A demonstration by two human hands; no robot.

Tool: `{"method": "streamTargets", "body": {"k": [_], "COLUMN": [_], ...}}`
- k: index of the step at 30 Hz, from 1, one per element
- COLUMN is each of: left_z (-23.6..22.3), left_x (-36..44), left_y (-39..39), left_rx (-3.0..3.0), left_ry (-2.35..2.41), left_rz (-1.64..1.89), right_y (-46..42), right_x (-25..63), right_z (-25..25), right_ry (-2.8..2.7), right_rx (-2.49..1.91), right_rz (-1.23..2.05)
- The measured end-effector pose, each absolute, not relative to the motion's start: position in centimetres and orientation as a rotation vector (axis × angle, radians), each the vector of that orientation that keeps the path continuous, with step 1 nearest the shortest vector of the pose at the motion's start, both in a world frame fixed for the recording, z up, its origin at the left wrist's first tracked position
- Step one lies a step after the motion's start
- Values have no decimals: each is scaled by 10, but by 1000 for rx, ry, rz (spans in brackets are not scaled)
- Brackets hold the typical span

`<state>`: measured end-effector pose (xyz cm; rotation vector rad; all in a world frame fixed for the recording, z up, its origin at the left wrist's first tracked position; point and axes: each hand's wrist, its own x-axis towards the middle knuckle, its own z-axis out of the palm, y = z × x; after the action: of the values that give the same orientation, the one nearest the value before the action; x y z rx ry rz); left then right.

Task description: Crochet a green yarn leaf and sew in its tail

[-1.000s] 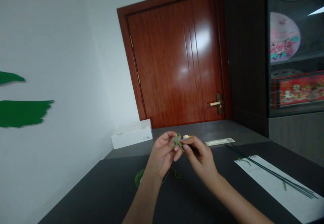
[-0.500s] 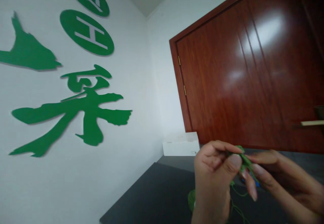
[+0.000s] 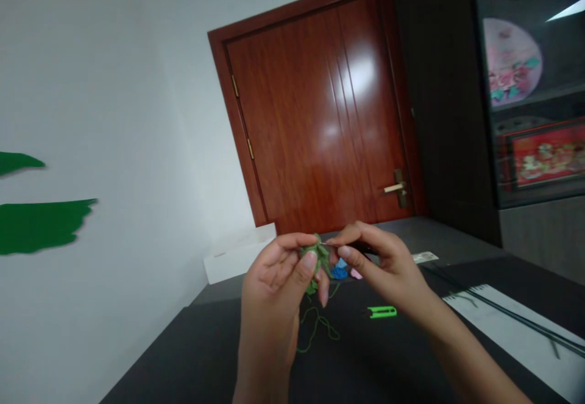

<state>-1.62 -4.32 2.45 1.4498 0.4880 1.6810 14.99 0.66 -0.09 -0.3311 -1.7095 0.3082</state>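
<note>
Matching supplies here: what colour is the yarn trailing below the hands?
The yarn is green, shown best in the head view.

Dark tabletop [image 3: 173,355] carries: one lime-green plastic thread snips [image 3: 382,311]; one white paper sheet [image 3: 512,325] bearing long dark-green wires [image 3: 516,313]; one flat white packet [image 3: 425,258]; one white cardboard box [image 3: 233,262].

In the lower middle of the frame, the left hand [image 3: 272,285] pinches a crocheted green piece [image 3: 319,262] between thumb and fingers, with a loose strand of green yarn [image 3: 316,331] trailing below it over the black table [image 3: 192,355]. The right hand [image 3: 381,264] holds a thin needle [image 3: 325,244] against the piece. Bright green thread snips [image 3: 382,311] lie just below the right hand.
</note>
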Motion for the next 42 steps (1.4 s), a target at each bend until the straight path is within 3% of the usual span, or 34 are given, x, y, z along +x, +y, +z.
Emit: {"method": "streamTargets", "body": {"k": [17,25,36,42], "left_z": [22,19,22,17], "left_x": [-22,-14,-10,-14], "left_y": [-34,-34,-39,-30], "left_rx": [1427,1577,1506,1585], "left_ry": [564,644,650,631], "left_rz": [1605,1832,1811,1877], "right_y": [9,-14,-6,-8], "right_x": [153,128,120,116], "right_z": [2,2,5,3], "right_ry": [-1716,-1551,-1314,-1331], "right_rx": [-386,-587,-294,-381], "right_rz": [359,380,1349,1012]}}
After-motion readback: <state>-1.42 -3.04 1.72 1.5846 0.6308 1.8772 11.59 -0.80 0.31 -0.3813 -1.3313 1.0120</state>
